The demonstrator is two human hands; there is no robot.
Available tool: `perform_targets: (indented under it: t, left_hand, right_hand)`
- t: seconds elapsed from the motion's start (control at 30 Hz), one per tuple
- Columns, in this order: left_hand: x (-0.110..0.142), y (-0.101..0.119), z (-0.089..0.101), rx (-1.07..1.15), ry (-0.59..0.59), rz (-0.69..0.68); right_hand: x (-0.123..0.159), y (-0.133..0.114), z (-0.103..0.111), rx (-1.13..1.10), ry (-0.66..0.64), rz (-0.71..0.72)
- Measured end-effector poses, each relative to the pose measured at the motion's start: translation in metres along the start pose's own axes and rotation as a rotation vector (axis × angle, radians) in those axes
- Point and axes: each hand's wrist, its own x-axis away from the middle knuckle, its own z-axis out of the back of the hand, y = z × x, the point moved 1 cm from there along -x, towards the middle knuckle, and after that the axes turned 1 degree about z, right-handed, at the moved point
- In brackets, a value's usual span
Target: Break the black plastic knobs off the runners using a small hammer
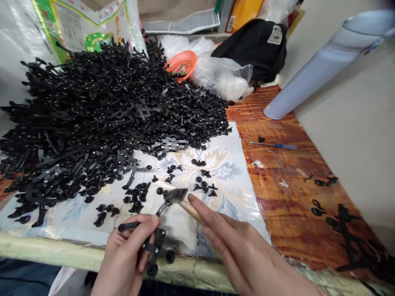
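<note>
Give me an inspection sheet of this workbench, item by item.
Surface: varnished reddish-brown wooden tabletop, partly covered by a glossy white floral-patterned sheet.
Work items: large heap of black plastic parts; loose small black knobbed pieces on the sheet.
Clutter: blue-handled screwdriver; round orange plastic dish; clear plastic bags.
Hands: left hand holds a black plastic jointed part; right hand holds a wooden-handled flat brush with dark bristles.
Cables: nothing seen.
Surroundings: black fabric bag; pale blue tube; printed white woven sack.
</note>
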Motion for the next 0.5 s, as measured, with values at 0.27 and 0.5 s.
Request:
perform_targets:
  t: [0.27, 0.5]
  left_hand:
    - [0.0017, -0.0013, -0.0054, 0.069, 0.012, 0.007]
    - [0.0057, 0.004, -0.0089, 0.066, 0.042, 0.033]
  right_hand:
    - [0.0076, 0.0017, 0.006, 0.17, 0.107, 0.133]
    - [0.0033, 0.0024, 0.009, 0.263, 0.047, 0.121]
